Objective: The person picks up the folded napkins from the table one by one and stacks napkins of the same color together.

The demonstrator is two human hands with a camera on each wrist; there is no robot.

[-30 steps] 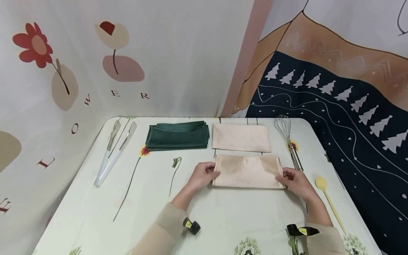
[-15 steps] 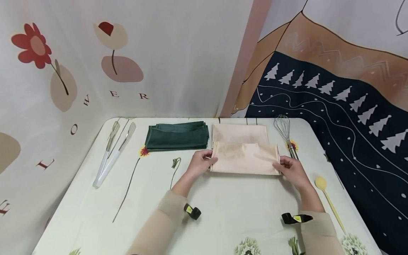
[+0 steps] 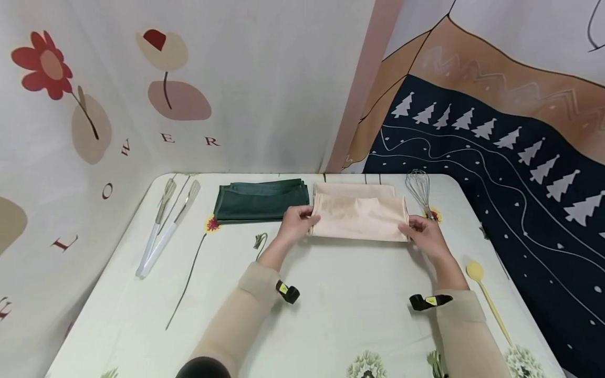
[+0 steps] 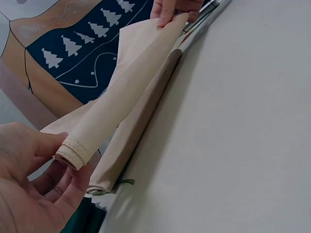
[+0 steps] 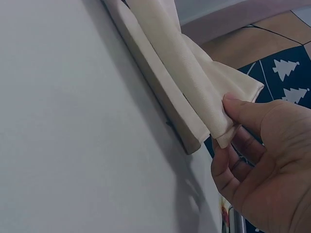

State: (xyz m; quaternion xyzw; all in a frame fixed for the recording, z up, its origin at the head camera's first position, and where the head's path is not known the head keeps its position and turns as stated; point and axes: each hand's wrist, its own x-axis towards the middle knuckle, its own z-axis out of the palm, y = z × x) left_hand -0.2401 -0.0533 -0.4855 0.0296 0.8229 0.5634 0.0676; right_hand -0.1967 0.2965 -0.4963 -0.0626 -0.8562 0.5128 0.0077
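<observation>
A folded cream cloth napkin hangs between the two hands in the head view. The left hand pinches its left end between thumb and fingers; the right hand pinches the right end. In the left wrist view the held napkin is raised above a second folded cream napkin lying on the table. That lower napkin shows only its far strip in the head view, the rest being hidden behind the held one. The right wrist view shows a gap between the held napkin and the one below.
A folded dark green napkin lies left of the cream ones. White-handled utensils lie at the table's left. A whisk lies behind the right hand, and a yellow spoon is farther right. Printed cloth walls stand behind the table.
Both hands have carried the held cream napkin away from the body, from in front of the other cream napkin to over it. The grip at both ends stays the same.
</observation>
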